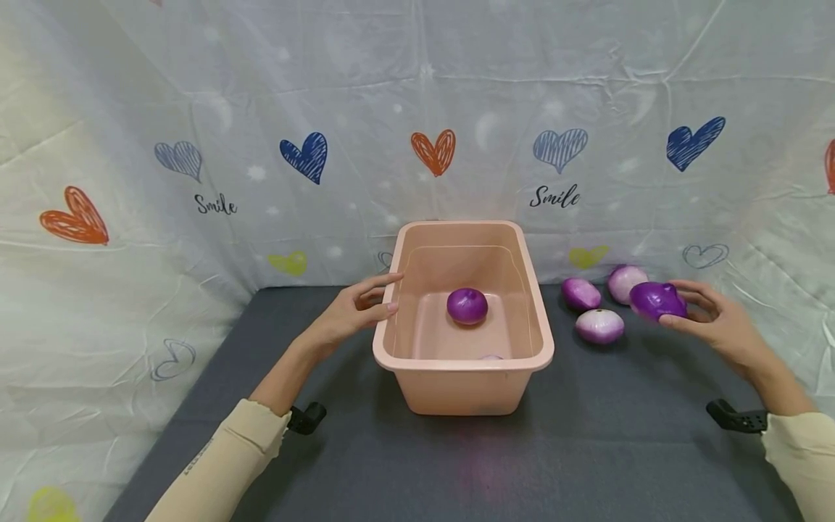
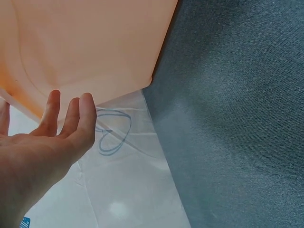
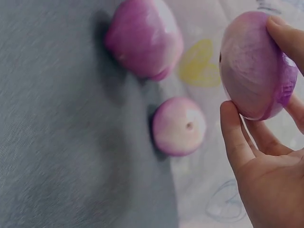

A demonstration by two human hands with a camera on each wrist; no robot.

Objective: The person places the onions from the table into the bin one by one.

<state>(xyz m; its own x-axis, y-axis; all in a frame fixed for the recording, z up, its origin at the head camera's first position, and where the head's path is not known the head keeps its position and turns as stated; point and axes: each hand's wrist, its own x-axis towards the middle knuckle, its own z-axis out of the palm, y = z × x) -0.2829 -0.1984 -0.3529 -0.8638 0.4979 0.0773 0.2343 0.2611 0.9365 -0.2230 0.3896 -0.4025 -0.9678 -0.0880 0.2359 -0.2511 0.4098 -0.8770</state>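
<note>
My right hand (image 1: 707,319) holds a glossy purple onion (image 1: 654,301) by its fingertips and thumb, above the table at the right. In the right wrist view, this onion (image 3: 254,66) shows a paler side. Three more purple-and-white onions lie close by, among them a front one (image 1: 600,327) and a left one (image 1: 580,294). At the middle stands a pink plastic tub (image 1: 463,388). My left hand (image 1: 355,308) touches its left rim, with the fingers extended and spread in the left wrist view. Inside the tub is a dark purple onion (image 1: 467,306); the front rim mostly hides another pale one.
A dark grey cloth (image 1: 313,464) covers the table. Behind it hangs a white curtain (image 1: 365,87) printed with hearts, close to the tub's back and the onions. Black wrist cameras sit on both forearms, beside cream sleeves (image 1: 222,464).
</note>
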